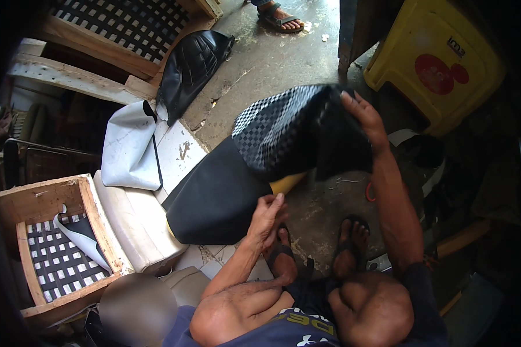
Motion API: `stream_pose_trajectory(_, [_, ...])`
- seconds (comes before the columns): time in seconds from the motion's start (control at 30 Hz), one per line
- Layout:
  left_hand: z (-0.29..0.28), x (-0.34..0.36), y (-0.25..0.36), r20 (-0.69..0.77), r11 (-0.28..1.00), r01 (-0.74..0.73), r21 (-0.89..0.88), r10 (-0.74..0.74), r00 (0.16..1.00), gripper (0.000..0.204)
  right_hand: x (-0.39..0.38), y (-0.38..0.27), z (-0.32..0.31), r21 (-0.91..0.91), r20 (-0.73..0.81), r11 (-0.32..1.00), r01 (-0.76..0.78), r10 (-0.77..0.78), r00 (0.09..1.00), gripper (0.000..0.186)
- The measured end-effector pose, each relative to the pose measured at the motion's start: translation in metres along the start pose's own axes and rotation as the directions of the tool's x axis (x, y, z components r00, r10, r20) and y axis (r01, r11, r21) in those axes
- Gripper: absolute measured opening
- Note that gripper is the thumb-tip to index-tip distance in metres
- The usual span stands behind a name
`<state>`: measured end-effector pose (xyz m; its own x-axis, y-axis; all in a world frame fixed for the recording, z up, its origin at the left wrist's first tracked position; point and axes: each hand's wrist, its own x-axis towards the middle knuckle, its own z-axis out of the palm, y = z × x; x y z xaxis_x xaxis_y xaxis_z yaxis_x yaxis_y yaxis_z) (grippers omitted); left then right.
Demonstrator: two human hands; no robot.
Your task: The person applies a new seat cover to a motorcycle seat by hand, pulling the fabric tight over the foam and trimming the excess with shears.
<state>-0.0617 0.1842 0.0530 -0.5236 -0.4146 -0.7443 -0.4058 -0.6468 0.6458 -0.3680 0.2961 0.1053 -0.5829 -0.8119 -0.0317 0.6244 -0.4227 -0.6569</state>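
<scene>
A long black motorcycle seat cover [220, 194] with a black-and-white checkered panel [260, 130] lies across the middle in front of me. A yellow part [287, 183], perhaps seat foam, shows from under its near edge. At the far right end, my right hand [364, 115] is closed on the raised edge of the cover, thumb on top. The black material drapes down beside that hand. My left hand [266, 220] is just below the cover's near edge, its fingers curled together. Whether anything is between them is hidden.
Wooden frames with woven black straps [58, 254] stand at left and far left. Nearby are a cream cushion [136, 217], a folded white sheet [130, 147] and a black padded seat [194, 66]. A yellow plastic stool [440, 63] is at far right. Another person's sandaled foot [281, 18] is at the top.
</scene>
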Motion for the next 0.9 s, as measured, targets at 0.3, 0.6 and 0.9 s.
stream_pose_trajectory(0.3, [0.069,0.034,0.019,0.713,0.875,0.261,-0.408,0.126,0.690,0.075,-0.004,0.001,0.045,0.384,-0.005,0.923,0.030,-0.030,1.000,0.031])
stream_pose_trajectory(0.6, [0.087,0.056,0.086,0.542,0.989,-0.040,-0.144,0.113,0.833,0.049,-0.017,-0.033,0.027,0.458,0.061,0.886,0.066,-0.105,0.993,0.037])
stream_pose_trajectory(0.9, [0.098,0.057,0.066,0.705,0.681,0.421,-0.599,0.199,0.680,0.068,-0.006,-0.031,0.058,0.421,-0.016,0.900,0.116,-0.120,0.993,0.034])
